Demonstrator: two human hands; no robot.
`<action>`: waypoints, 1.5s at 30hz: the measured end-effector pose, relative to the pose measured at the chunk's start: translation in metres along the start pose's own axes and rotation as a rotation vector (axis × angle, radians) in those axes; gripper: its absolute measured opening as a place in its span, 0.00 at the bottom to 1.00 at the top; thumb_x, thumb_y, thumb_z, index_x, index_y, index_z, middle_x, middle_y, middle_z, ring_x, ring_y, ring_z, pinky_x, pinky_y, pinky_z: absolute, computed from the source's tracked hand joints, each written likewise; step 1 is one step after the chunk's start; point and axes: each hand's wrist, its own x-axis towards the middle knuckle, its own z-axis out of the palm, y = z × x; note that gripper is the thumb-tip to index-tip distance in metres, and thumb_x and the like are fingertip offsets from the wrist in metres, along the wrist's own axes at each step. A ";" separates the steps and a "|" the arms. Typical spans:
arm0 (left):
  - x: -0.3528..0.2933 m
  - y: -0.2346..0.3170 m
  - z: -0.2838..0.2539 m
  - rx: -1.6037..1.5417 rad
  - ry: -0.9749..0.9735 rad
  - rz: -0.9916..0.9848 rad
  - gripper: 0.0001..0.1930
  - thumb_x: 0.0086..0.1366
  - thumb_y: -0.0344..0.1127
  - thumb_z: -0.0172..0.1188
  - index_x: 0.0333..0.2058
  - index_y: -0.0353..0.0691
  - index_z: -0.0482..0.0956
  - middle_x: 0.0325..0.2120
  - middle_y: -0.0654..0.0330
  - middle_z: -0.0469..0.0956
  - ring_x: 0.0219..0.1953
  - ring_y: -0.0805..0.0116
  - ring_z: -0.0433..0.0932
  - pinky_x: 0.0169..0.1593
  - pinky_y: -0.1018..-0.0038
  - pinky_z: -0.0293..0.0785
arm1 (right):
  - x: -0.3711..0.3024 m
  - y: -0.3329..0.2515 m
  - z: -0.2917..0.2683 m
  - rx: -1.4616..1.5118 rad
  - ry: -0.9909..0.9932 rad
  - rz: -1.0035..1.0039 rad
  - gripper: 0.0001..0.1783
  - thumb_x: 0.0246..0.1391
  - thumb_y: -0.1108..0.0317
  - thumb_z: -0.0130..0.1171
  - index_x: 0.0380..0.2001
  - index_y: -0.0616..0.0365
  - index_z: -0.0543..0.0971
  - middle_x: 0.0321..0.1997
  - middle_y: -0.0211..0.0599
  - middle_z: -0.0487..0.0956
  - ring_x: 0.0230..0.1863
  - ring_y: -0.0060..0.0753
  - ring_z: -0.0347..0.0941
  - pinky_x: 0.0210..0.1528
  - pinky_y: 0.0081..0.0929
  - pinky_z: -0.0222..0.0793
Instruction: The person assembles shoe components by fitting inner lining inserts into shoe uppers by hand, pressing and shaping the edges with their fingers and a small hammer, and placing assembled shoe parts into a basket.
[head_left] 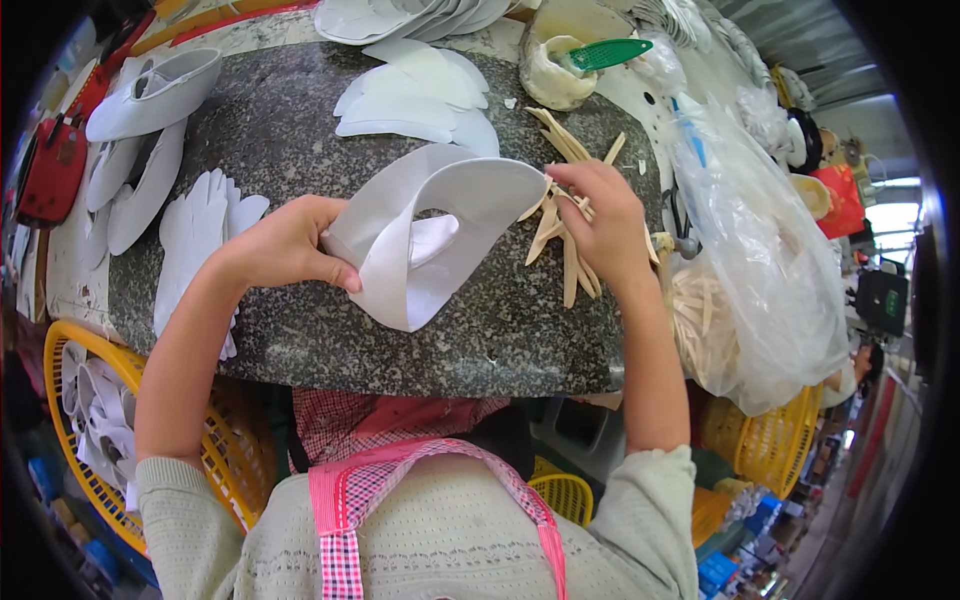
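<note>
White shoe piece (420, 240) curled mid-bench (300, 340), left hand (290, 245) pinching its edge to steady it, right hand (600, 225) gripping wood sticks (560, 250) just beside it.

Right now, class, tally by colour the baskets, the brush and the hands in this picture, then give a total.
Yellow baskets: 3, left, middle, right
Green brush: 1
Bare hands: 2, left hand on the white shoe upper, right hand at its edge
Total: 6
</note>
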 end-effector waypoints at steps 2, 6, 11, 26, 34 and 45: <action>-0.005 -0.005 -0.008 0.150 -0.116 -0.021 0.17 0.42 0.28 0.70 0.34 0.34 0.79 0.29 0.64 0.79 0.34 0.78 0.74 0.42 0.77 0.70 | 0.013 0.006 0.004 -0.076 -0.079 -0.038 0.12 0.37 0.76 0.59 0.31 0.55 0.77 0.33 0.32 0.75 0.40 0.38 0.70 0.40 0.30 0.67; -0.020 -0.010 -0.019 0.163 -0.090 0.070 0.13 0.41 0.25 0.67 0.30 0.35 0.79 0.27 0.62 0.80 0.34 0.76 0.75 0.42 0.77 0.70 | 0.028 0.016 0.001 -0.296 -0.249 -0.225 0.09 0.36 0.72 0.62 0.26 0.53 0.75 0.32 0.27 0.74 0.44 0.35 0.67 0.40 0.29 0.67; -0.031 -0.014 -0.021 0.165 -0.114 -0.011 0.11 0.42 0.23 0.63 0.29 0.35 0.80 0.27 0.61 0.80 0.34 0.72 0.77 0.42 0.75 0.71 | 0.016 0.020 0.012 0.118 -0.278 0.127 0.05 0.45 0.71 0.57 0.28 0.53 0.73 0.28 0.33 0.76 0.35 0.41 0.72 0.36 0.31 0.67; -0.052 -0.029 -0.023 0.376 -0.072 0.119 0.13 0.42 0.28 0.64 0.31 0.36 0.78 0.28 0.56 0.78 0.33 0.60 0.73 0.50 0.67 0.61 | -0.018 -0.097 -0.018 0.844 0.096 0.084 0.11 0.45 0.84 0.49 0.33 0.65 0.76 0.25 0.37 0.77 0.20 0.24 0.71 0.21 0.19 0.66; -0.063 -0.047 -0.024 0.539 -0.048 0.459 0.13 0.44 0.27 0.62 0.32 0.34 0.77 0.27 0.52 0.77 0.33 0.53 0.75 0.40 0.66 0.70 | -0.023 -0.138 0.064 0.292 -0.073 -0.231 0.14 0.33 0.82 0.55 0.29 0.59 0.78 0.27 0.39 0.76 0.21 0.36 0.73 0.22 0.24 0.68; -0.073 -0.059 -0.021 0.636 -0.115 0.450 0.13 0.47 0.26 0.60 0.35 0.39 0.80 0.41 0.58 0.77 0.45 0.64 0.74 0.58 0.53 0.53 | -0.017 -0.153 0.075 0.236 -0.196 -0.288 0.08 0.39 0.76 0.59 0.28 0.57 0.77 0.22 0.37 0.74 0.20 0.38 0.70 0.22 0.30 0.65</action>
